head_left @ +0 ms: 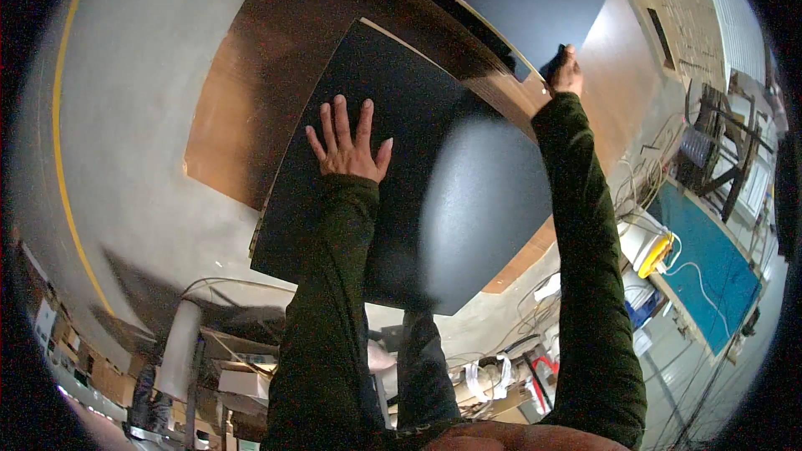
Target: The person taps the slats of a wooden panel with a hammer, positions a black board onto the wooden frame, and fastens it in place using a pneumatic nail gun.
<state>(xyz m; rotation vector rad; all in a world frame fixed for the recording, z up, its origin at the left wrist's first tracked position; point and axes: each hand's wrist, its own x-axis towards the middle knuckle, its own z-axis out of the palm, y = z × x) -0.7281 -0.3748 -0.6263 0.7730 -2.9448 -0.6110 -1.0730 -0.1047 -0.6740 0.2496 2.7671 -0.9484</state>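
My left hand [347, 146] lies flat, fingers spread, on a smooth black panel [401, 192] in front of me. This panel has a pale edge and a bright patch of reflected light. Farther off and to the right, my right hand [568, 77] is closed at the near corner of a second dark panel [518, 0]. Some of its fingers are hidden by the panel and shadow. Under both panels is a larger brown board [225, 146], and a dark gap runs along the second panel's near edge.
A yellow line [58, 117] runs along the grey floor at left. To the right are a white bucket with a yellow rim [647, 246], loose cables, a teal board [706, 259] and a dark metal frame [723, 134]. A white roll [180, 351] stands at the lower left.
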